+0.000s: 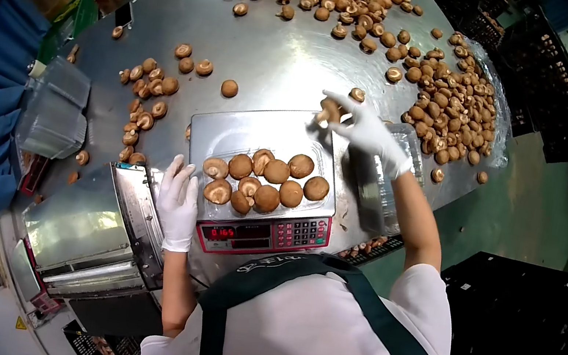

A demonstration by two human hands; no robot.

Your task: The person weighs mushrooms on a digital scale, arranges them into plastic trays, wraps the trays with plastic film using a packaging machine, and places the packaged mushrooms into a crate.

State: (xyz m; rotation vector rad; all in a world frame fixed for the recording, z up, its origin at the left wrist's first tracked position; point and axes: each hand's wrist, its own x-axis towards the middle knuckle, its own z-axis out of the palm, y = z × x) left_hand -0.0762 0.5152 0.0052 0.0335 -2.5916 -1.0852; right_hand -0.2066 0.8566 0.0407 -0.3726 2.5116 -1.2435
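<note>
A weighing scale point(269, 130) with a steel plate and a red front reads about 0.165. On its plate lies a clear tray holding several brown mushrooms point(276, 171) in two rough rows. My left hand point(178, 202), in a white glove, rests at the left edge of the scale with its fingers extended and nothing in it. Above the scale's back right corner, my gloved right hand point(366, 129) holds a mushroom point(328, 112) between thumb and fingers. One loose mushroom point(357, 95) lies just behind that hand.
Mushroom heaps point(455, 104) cover the table's right and back. Smaller groups point(154, 83) lie left. Clear trays are stacked at right point(376, 185) and far left point(58, 104). A metal machine point(87, 221) stands left of my left arm; black crates point(500, 316) stand right.
</note>
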